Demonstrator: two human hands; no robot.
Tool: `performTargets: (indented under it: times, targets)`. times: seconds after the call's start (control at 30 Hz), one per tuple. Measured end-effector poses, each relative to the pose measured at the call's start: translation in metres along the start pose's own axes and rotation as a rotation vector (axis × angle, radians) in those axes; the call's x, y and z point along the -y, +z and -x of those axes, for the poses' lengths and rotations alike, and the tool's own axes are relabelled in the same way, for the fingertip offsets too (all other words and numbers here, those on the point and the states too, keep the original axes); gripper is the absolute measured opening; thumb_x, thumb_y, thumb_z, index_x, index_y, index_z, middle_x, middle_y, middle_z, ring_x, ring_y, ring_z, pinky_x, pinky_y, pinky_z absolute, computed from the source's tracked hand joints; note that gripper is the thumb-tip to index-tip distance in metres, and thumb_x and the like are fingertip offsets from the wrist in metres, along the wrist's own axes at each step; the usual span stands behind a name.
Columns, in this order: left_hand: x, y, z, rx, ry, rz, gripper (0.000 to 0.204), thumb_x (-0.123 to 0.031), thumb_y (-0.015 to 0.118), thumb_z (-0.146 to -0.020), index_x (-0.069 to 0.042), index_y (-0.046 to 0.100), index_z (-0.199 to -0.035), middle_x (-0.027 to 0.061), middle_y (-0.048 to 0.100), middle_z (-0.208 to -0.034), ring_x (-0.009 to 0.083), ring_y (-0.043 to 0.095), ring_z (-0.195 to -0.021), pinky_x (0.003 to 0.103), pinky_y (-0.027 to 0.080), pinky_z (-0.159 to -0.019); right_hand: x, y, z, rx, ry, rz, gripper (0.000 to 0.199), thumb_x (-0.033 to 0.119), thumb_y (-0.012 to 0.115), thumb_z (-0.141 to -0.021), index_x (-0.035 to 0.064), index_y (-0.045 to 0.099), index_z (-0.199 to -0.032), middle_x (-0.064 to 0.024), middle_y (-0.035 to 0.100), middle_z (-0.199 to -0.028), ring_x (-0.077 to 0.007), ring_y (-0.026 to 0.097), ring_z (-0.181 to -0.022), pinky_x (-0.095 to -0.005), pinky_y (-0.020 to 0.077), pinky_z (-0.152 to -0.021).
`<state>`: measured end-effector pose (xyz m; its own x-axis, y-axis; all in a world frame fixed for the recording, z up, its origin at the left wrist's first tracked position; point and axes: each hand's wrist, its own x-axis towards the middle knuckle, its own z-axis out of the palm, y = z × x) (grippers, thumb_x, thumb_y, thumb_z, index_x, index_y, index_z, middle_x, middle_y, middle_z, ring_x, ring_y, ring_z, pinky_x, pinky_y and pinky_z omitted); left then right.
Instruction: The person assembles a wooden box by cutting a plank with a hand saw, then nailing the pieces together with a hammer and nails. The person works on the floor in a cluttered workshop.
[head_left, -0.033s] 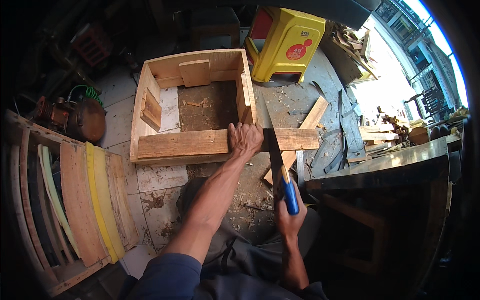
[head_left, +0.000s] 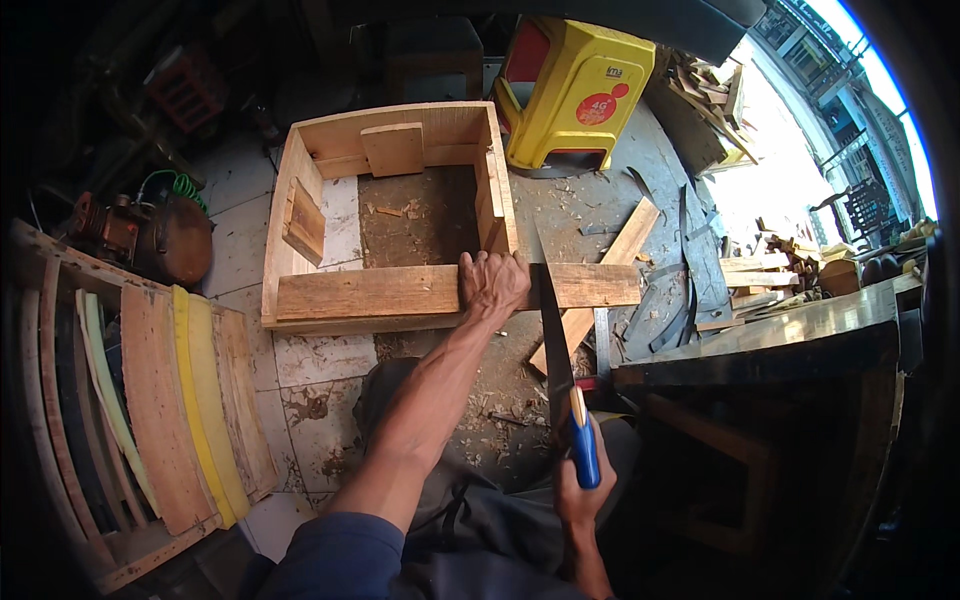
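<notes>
A wooden plank (head_left: 370, 292) lies across the near side of a box-shaped wooden frame (head_left: 450, 128), its right end jutting past the frame's corner. My left hand (head_left: 494, 285) presses down on this plank near that corner, fingers curled over it. Just right of those knuckles, the dark blade of a handsaw (head_left: 556, 345) crosses the plank at a steep angle. My right hand (head_left: 585, 480) grips the saw's blue handle close to my lap. How deep the blade sits in the wood I cannot tell.
A yellow plastic stool (head_left: 580, 95) stands behind the frame. Beneath the plank's right end lies a loose board (head_left: 625, 240), amid shavings and dark strips. At right is a workbench (head_left: 780, 325); at left, a wooden rack (head_left: 165, 400) and a compressor (head_left: 175, 245).
My right hand has drawn the handsaw back toward my body, so its handle sits lower. My left hand keeps its hold on the plank.
</notes>
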<state>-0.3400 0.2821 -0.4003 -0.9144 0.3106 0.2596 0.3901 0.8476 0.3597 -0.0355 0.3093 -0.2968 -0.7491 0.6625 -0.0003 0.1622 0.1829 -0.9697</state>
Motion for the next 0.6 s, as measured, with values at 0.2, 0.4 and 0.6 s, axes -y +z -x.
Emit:
performTargets:
  times: [0.2, 0.4, 0.6]
  targets:
    - [-0.002, 0.002, -0.008, -0.021, 0.005, 0.023, 0.044, -0.027, 0.052, -0.098, -0.002, 0.074, -0.070, 0.0192, 0.072, -0.074, 0.0345, 0.070, -0.081, 0.054, 0.045, -0.084, 0.017, -0.004, 0.008, -0.021, -0.009, 0.046, 0.053, -0.006, 0.054, -0.086, -0.0117, 0.056, -0.138, -0.0166, 0.073, -0.115, -0.0186, 0.072, -0.101, -0.0295, 0.0544, -0.094]
    - [-0.003, -0.004, -0.008, 0.023, 0.000, 0.057, 0.044, -0.027, 0.053, -0.099, -0.002, 0.073, -0.069, 0.0194, 0.072, -0.076, 0.0339, 0.069, -0.084, 0.054, 0.045, -0.084, -0.014, 0.042, -0.089, 0.030, -0.011, 0.096, 0.057, 0.000, 0.057, -0.086, -0.0051, 0.056, -0.142, -0.0039, 0.065, -0.089, -0.0072, 0.056, -0.073, -0.0243, 0.0491, -0.065]
    - [0.000, -0.001, -0.005, 0.000, -0.021, 0.095, 0.044, -0.026, 0.051, -0.100, -0.003, 0.072, -0.069, 0.0173, 0.071, -0.073, 0.0328, 0.067, -0.079, 0.054, 0.044, -0.082, 0.048, -0.033, 0.062, 0.067, -0.133, 0.090, 0.050, 0.019, 0.066, -0.097, -0.0002, 0.056, -0.142, -0.0095, 0.070, -0.106, -0.0141, 0.060, -0.074, -0.0254, 0.0522, -0.076]
